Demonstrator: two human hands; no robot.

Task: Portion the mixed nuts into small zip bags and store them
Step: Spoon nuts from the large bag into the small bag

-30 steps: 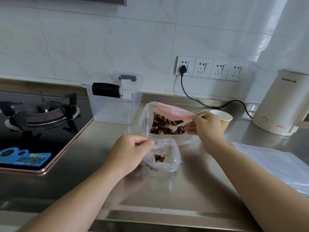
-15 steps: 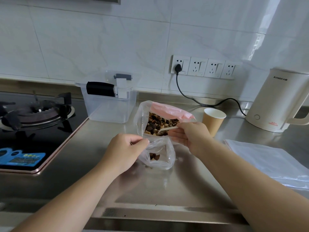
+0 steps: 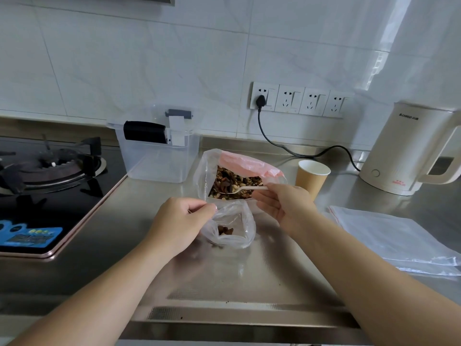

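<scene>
1. The pale plastic spoon (image 3: 243, 189) now carries nuts, lifted at the large clear bag of mixed nuts (image 3: 234, 182), pinched by the right hand (image 3: 283, 204).
2. The left hand (image 3: 179, 224) pinches open the small clear zip bag (image 3: 232, 227), just right of it on the steel counter (image 3: 249, 283).

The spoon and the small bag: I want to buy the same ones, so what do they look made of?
The spoon, pinched by the right hand, looks like thin off-white disposable plastic with a matte finish, though pale wood cannot be ruled out. The small bag, gripped at its mouth by the left hand, appears to be thin clear plastic film: glossy, crinkled, with the nuts visible through it.
</scene>
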